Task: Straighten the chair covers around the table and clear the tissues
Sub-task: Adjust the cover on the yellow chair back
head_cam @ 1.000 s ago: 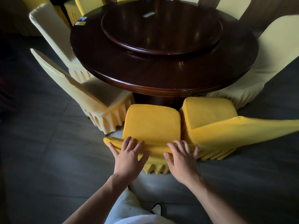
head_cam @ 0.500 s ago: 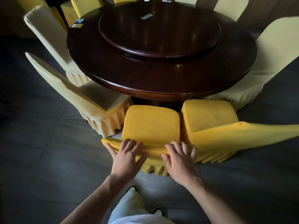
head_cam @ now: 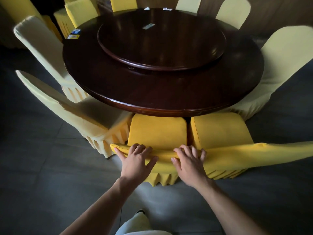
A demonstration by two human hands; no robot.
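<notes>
Gripping the top of the yellow chair (head_cam: 156, 131) backrest with both hands — left hand (head_cam: 135, 161) and right hand (head_cam: 190, 162) sit apart, fingers curled over the cover's top edge. The chair is tucked in at the near rim of the table (head_cam: 162, 92), touching its yellow neighbour (head_cam: 218, 129). To do this bit well, I'd pull evenly with both hands so the seam sits square, then smooth outward to the corners — one-sided tugging just twists the skirt. Small packets (head_cam: 74, 33) lie on the table's far left edge, maybe tissues, too small to tell. Those look untouched.
</notes>
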